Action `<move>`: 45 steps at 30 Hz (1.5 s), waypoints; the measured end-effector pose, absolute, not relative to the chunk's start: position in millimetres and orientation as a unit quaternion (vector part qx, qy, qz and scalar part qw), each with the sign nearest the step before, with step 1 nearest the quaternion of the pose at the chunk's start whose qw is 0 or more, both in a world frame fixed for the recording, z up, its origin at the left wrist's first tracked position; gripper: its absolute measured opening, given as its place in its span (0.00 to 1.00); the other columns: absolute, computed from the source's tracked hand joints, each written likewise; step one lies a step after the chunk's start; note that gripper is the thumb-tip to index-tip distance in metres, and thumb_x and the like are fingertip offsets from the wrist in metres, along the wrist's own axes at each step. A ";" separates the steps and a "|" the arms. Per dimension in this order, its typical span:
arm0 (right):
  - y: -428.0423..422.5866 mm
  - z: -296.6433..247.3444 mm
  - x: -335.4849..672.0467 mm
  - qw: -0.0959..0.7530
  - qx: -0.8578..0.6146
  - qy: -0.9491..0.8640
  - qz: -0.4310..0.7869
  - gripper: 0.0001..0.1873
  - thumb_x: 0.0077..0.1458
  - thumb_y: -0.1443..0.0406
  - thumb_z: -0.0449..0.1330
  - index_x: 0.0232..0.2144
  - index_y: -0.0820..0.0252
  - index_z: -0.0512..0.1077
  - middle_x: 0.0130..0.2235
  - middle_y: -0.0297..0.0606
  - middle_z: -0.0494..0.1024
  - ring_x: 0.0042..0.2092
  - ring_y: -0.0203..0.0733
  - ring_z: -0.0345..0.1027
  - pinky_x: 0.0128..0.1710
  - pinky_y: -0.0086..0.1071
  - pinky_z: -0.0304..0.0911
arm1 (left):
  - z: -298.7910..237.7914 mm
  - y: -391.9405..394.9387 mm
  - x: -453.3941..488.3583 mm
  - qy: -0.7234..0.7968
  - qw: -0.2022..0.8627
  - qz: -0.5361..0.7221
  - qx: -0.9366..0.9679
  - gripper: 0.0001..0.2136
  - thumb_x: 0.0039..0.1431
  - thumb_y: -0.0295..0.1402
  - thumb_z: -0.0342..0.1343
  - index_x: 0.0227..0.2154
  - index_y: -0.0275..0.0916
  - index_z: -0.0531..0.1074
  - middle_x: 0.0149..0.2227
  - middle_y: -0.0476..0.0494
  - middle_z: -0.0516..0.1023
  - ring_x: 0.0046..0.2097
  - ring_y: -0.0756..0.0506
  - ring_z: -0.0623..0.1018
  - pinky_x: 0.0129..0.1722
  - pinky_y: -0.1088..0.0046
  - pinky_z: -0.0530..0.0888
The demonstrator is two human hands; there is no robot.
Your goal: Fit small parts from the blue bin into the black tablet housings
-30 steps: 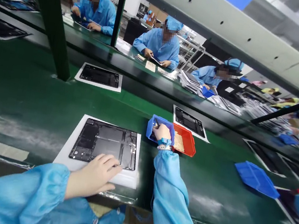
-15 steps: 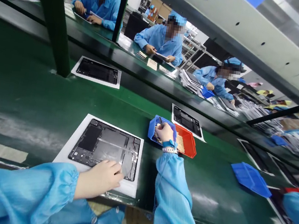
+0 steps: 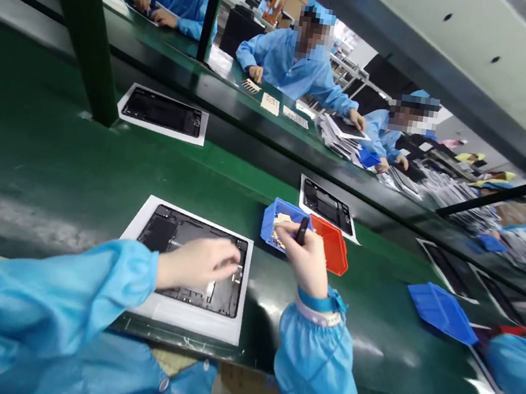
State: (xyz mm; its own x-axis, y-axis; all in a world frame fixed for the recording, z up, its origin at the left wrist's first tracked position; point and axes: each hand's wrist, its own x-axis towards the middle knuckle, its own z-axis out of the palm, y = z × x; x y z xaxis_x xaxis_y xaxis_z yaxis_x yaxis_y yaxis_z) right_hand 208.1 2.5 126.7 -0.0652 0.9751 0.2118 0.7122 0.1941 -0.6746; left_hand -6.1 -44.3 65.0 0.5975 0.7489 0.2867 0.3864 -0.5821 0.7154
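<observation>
An opened black tablet housing [image 3: 192, 239] lies on a white sheet [image 3: 176, 316] in front of me. My left hand [image 3: 198, 263] hovers over it, fingers loosely bent and apart, with nothing visible in them. My right hand [image 3: 306, 256] is closed around a black pen-like tool [image 3: 302, 230], whose upper end sticks up past the fingers; its tip is hidden. That hand is at the near right corner of a blue bin [image 3: 269, 224] with small pale pieces inside. Touching this bin is a red bin [image 3: 338, 251], partly covered by the hand.
More housings on white sheets lie along the far side, one at the left [image 3: 161, 113] and one behind the bins [image 3: 328, 207]. Another blue bin [image 3: 441, 312] is to the right. A green post [image 3: 87, 32] rises at the left. Several co-workers in blue sit opposite; a sleeve [image 3: 517, 376] is at right.
My left hand has lifted and moved slightly right and up over the housing. My right hand has drawn back from inside the blue bin toward me, still with the black tool.
</observation>
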 end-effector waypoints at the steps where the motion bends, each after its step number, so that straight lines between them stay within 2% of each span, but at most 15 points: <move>1: -4.5 124.7 198.5 0.326 -0.578 -0.712 0.230 0.11 0.52 0.59 0.58 0.31 0.59 0.76 0.35 0.37 0.79 0.39 0.43 0.72 0.42 0.37 0.65 | 66.8 -30.0 -4.9 0.341 0.331 0.345 0.809 0.07 0.61 0.33 0.47 0.38 0.38 0.68 0.34 0.46 0.71 0.33 0.49 0.72 0.34 0.74 0.69; 4: -13.4 108.5 175.0 0.353 -0.517 -0.711 0.319 0.09 0.53 0.61 0.57 0.32 0.59 0.76 0.35 0.37 0.79 0.39 0.43 0.72 0.42 0.37 0.65 | 60.8 1.6 5.0 0.355 0.395 0.459 0.713 0.06 0.59 0.33 0.47 0.34 0.38 0.67 0.33 0.46 0.70 0.35 0.48 0.72 0.29 0.77 0.69; 7: -10.4 84.8 166.7 0.395 -0.517 -0.682 0.334 0.08 0.54 0.63 0.57 0.33 0.60 0.74 0.33 0.37 0.79 0.37 0.42 0.72 0.40 0.36 0.66 | 45.2 10.2 16.0 0.366 0.433 0.503 0.652 0.05 0.58 0.33 0.49 0.34 0.38 0.67 0.34 0.46 0.71 0.36 0.48 0.72 0.27 0.79 0.69; 11: -10.5 60.9 171.5 0.443 -0.531 -0.647 0.321 0.10 0.52 0.63 0.60 0.38 0.58 0.67 0.28 0.33 0.76 0.28 0.37 0.70 0.30 0.31 0.66 | 34.1 4.7 17.6 0.354 0.435 0.469 0.682 0.05 0.57 0.32 0.51 0.32 0.37 0.70 0.32 0.46 0.72 0.33 0.49 0.72 0.26 0.80 0.68; 16: -20.4 53.1 175.6 0.485 -0.552 -0.623 0.268 0.08 0.49 0.64 0.63 0.29 0.58 0.66 0.29 0.31 0.72 0.22 0.30 0.56 0.22 0.27 0.57 | 37.2 4.1 13.1 0.351 0.446 0.440 0.696 0.06 0.57 0.30 0.51 0.32 0.38 0.74 0.33 0.45 0.75 0.35 0.49 0.74 0.30 0.78 0.70; 18: -22.8 52.6 176.3 0.486 -0.554 -0.631 0.243 0.05 0.50 0.64 0.62 0.27 0.58 0.68 0.31 0.34 0.72 0.23 0.31 0.57 0.23 0.29 0.57 | 37.2 5.3 13.3 0.349 0.449 0.436 0.698 0.06 0.57 0.29 0.52 0.32 0.38 0.75 0.33 0.45 0.76 0.35 0.48 0.75 0.33 0.77 0.71; 20: -23.8 51.9 177.4 0.467 -0.544 -0.660 0.224 0.01 0.52 0.66 0.60 0.29 0.57 0.72 0.33 0.36 0.74 0.28 0.36 0.64 0.27 0.31 0.61 | 36.0 6.3 13.8 0.342 0.445 0.440 0.701 0.07 0.57 0.29 0.52 0.32 0.38 0.75 0.34 0.44 0.77 0.37 0.48 0.75 0.36 0.75 0.71; 24: -25.3 49.0 177.5 0.438 -0.526 -0.689 0.238 0.07 0.54 0.66 0.59 0.37 0.55 0.74 0.39 0.39 0.78 0.38 0.42 0.71 0.36 0.36 0.66 | 32.8 6.9 14.0 0.333 0.432 0.447 0.709 0.08 0.58 0.30 0.52 0.32 0.39 0.77 0.36 0.43 0.78 0.39 0.46 0.76 0.41 0.71 0.72; 29: -26.5 47.8 174.3 0.451 -0.541 -0.643 0.301 0.10 0.58 0.64 0.54 0.33 0.57 0.75 0.35 0.38 0.79 0.39 0.42 0.72 0.41 0.36 0.67 | 33.4 6.4 13.2 0.330 0.427 0.454 0.709 0.07 0.58 0.31 0.54 0.32 0.39 0.77 0.35 0.43 0.78 0.39 0.47 0.76 0.41 0.72 0.72; 31: -20.8 50.1 184.7 0.477 -0.580 -0.605 0.265 0.12 0.58 0.62 0.53 0.31 0.59 0.74 0.34 0.39 0.79 0.36 0.41 0.72 0.39 0.36 0.67 | 35.4 6.0 13.2 0.331 0.432 0.455 0.705 0.07 0.58 0.31 0.54 0.32 0.38 0.77 0.35 0.43 0.78 0.39 0.47 0.76 0.41 0.73 0.72; 34: -1.9 56.7 226.8 0.519 -0.701 -0.484 0.068 0.17 0.58 0.57 0.51 0.32 0.62 0.74 0.31 0.40 0.78 0.30 0.40 0.71 0.32 0.34 0.66 | 37.0 3.8 13.5 0.350 0.454 0.442 0.690 0.07 0.58 0.31 0.53 0.32 0.38 0.77 0.35 0.44 0.79 0.38 0.47 0.77 0.39 0.74 0.72; 36: 12.3 62.1 267.5 0.520 -0.731 -0.442 -0.006 0.17 0.54 0.56 0.54 0.34 0.65 0.74 0.32 0.43 0.78 0.34 0.44 0.71 0.36 0.37 0.65 | 35.8 1.4 14.0 0.360 0.470 0.426 0.684 0.07 0.58 0.31 0.53 0.32 0.38 0.76 0.34 0.46 0.80 0.36 0.48 0.78 0.36 0.75 0.73; 40: 27.2 67.8 335.3 0.475 -0.779 -0.407 -0.052 0.13 0.42 0.59 0.62 0.26 0.65 0.75 0.27 0.44 0.78 0.31 0.48 0.71 0.36 0.40 0.64 | 30.0 -2.7 15.3 0.357 0.496 0.411 0.676 0.07 0.57 0.32 0.54 0.36 0.39 0.74 0.32 0.47 0.80 0.32 0.49 0.78 0.31 0.76 0.72; 43: 25.1 68.4 348.5 0.438 -0.802 -0.402 -0.051 0.10 0.41 0.62 0.60 0.24 0.63 0.76 0.26 0.43 0.78 0.32 0.51 0.72 0.38 0.43 0.63 | 26.7 -4.5 15.8 0.353 0.512 0.411 0.667 0.09 0.58 0.32 0.53 0.41 0.39 0.68 0.31 0.48 0.78 0.33 0.49 0.78 0.31 0.76 0.72; 45: 19.3 70.4 337.4 0.432 -0.800 -0.414 -0.050 0.11 0.44 0.63 0.58 0.27 0.63 0.77 0.29 0.45 0.79 0.35 0.52 0.72 0.41 0.44 0.62 | 25.5 -5.0 16.0 0.352 0.513 0.417 0.663 0.08 0.59 0.32 0.51 0.41 0.39 0.64 0.31 0.49 0.77 0.33 0.50 0.77 0.32 0.76 0.71</move>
